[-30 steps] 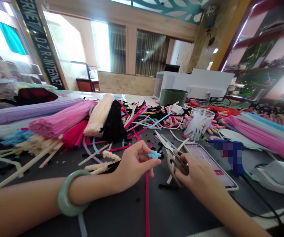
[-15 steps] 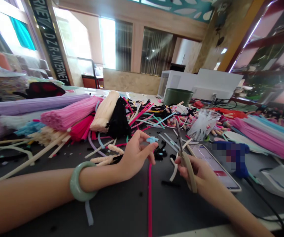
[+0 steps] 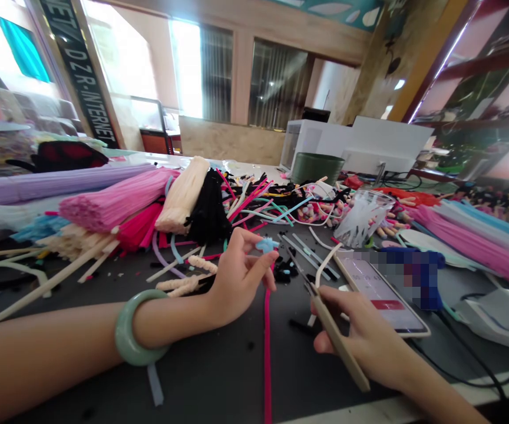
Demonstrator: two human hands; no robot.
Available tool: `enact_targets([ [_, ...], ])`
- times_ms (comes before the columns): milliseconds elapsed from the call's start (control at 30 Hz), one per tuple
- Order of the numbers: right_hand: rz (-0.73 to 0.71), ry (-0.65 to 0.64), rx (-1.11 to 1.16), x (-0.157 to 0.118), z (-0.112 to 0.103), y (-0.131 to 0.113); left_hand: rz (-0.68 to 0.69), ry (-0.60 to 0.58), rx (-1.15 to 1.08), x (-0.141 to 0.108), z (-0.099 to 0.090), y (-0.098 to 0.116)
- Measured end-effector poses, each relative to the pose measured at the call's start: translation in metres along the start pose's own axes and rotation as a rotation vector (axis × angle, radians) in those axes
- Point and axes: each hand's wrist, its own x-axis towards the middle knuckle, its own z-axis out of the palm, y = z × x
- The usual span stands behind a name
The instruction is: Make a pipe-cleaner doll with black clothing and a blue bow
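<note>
My left hand (image 3: 241,280) pinches a small blue pipe-cleaner piece (image 3: 267,244) between thumb and forefinger, and a pale green bangle (image 3: 136,327) circles that wrist. A hot-pink pipe cleaner (image 3: 267,347) lies upright in view, its top end reaching the left fingers. My right hand (image 3: 356,335) grips closed scissors (image 3: 334,333) with beige handles, their thin blades aimed up and left toward the blue piece, not touching it. Just beyond the right hand lies a smartphone (image 3: 380,297), partly covered by those fingers.
Bundles of lilac, pink, cream and black pipe cleaners (image 3: 117,200) lie at the left and back. Loose cut pieces (image 3: 276,203) are heaped behind. A clear plastic cup (image 3: 363,218), a blurred blue object (image 3: 413,277) and a dark green tub (image 3: 315,168) stand nearby.
The scissors have turned in my right hand, now closed with handles pointing down and right. The left hand and blue piece have shifted slightly up and left.
</note>
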Motion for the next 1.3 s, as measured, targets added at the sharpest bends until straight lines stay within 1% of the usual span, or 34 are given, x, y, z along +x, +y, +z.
enact_targets([
  [100,-0.019,0.022,-0.039,-0.001,-0.001,-0.0014,0.015,0.046,0.031,0.0013,-0.0009,-0.003],
  [200,-0.031,0.028,-0.068,-0.0011,-0.0015,-0.0032,0.001,0.036,0.022,0.0017,-0.0014,-0.0039],
  [367,0.002,-0.039,-0.052,-0.001,-0.0017,-0.0052,-0.004,0.007,0.021,0.0003,-0.001,-0.0026],
  [467,0.027,-0.087,-0.005,-0.0002,-0.0016,-0.005,0.033,-0.01,0.036,-0.0015,0.0003,-0.0027],
  [600,0.023,-0.12,0.049,0.0015,-0.0012,-0.0031,0.071,-0.038,0.042,-0.0042,0.0019,-0.0039],
  [767,0.014,-0.119,0.084,0.001,-0.0008,0.0002,0.052,-0.085,0.021,-0.0047,0.002,-0.0042],
  [1000,0.008,-0.128,0.149,0.0019,-0.001,0.0006,-0.008,-0.102,0.058,-0.0048,0.0011,-0.0031],
  [1167,-0.003,-0.126,0.145,0.0002,-0.0013,0.0008,-0.058,-0.161,-0.008,-0.0045,0.0009,-0.0022],
  [1300,0.009,-0.13,0.123,0.0003,-0.0005,0.0007,-0.071,-0.19,-0.058,-0.0043,0.0012,-0.0003],
])
